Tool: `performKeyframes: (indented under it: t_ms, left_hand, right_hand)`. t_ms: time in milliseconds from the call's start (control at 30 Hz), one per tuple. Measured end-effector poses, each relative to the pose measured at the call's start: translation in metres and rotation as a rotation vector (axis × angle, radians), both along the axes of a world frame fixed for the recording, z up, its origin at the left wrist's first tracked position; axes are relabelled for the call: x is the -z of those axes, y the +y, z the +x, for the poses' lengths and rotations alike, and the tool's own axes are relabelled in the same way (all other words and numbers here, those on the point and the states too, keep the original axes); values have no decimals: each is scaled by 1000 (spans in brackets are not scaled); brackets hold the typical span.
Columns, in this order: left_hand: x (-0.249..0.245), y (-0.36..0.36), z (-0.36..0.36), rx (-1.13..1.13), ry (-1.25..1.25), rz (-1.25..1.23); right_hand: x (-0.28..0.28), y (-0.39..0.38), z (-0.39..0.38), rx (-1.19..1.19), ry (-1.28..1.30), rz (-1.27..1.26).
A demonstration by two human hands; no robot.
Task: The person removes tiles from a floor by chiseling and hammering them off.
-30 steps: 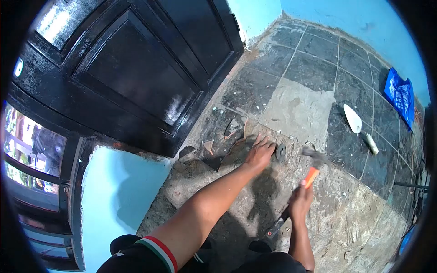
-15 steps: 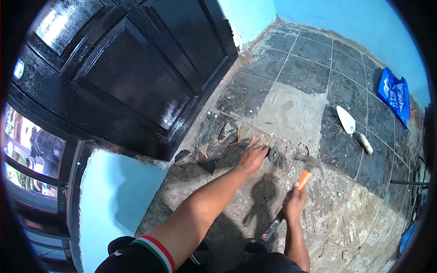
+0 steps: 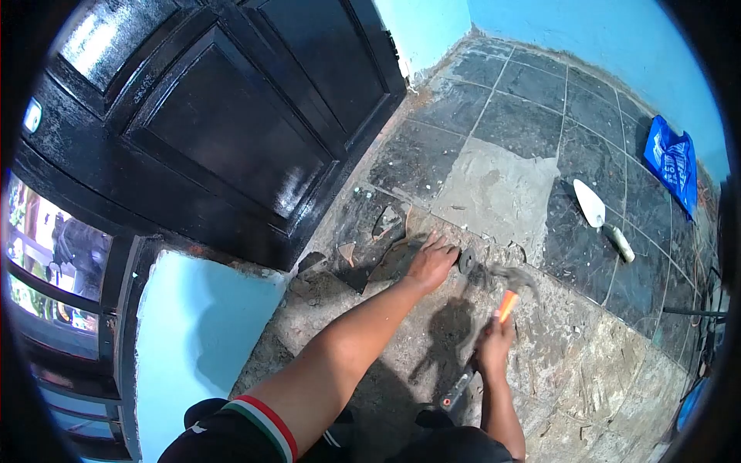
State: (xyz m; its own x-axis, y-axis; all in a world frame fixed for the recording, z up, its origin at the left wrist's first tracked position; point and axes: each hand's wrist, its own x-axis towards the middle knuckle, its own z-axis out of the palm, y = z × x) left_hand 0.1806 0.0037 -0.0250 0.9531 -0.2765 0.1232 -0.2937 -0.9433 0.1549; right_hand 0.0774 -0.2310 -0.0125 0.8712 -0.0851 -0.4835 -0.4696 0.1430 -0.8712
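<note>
My left hand (image 3: 432, 262) is closed low over the floor, around what looks like a chisel with a round dark guard (image 3: 466, 261); its shaft and tip are hidden by the fingers. My right hand (image 3: 494, 347) grips a claw hammer (image 3: 507, 305) with an orange and black handle. The hammer's head, smeared by motion, is just right of the guard. Left of my left hand lie broken dark tile pieces (image 3: 386, 221) and a small tan shard (image 3: 347, 253) beside a jagged tile edge. Rough bare concrete (image 3: 571, 347) spreads under both hands.
A pointed trowel (image 3: 590, 204) lies on the dark tiles (image 3: 525, 81) to the right, with a blue bag (image 3: 671, 162) by the wall. A grey mortar patch (image 3: 494, 189) sits ahead of my hands. The black door (image 3: 231, 116) stands at the left.
The hammer head has swung left, closer to the round guard, and my right hand has shifted slightly left with it. My left hand stays in nearly the same place.
</note>
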Motion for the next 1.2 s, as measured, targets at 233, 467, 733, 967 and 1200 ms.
performKeyframes:
  t_ms: [233,467,733,967,1200]
  left_hand:
    - [-13,-3,-3,-33,102,-19]
    - [5,-10,-2,-49,59,2]
    - [-12,-7,0,-34,154,40]
    - [2,-6,-1,9,45,26]
    - [-17,-8,4,-32,187,27]
  right_hand:
    - [-40,-5,7,529,-340,31]
    - [-27,26,-3,-92,27,25]
    - [-11,-19,2,500,-197,22]
    - [9,6,4,-41,111,17]
    - [-19,-13,6,557,-223,-40]
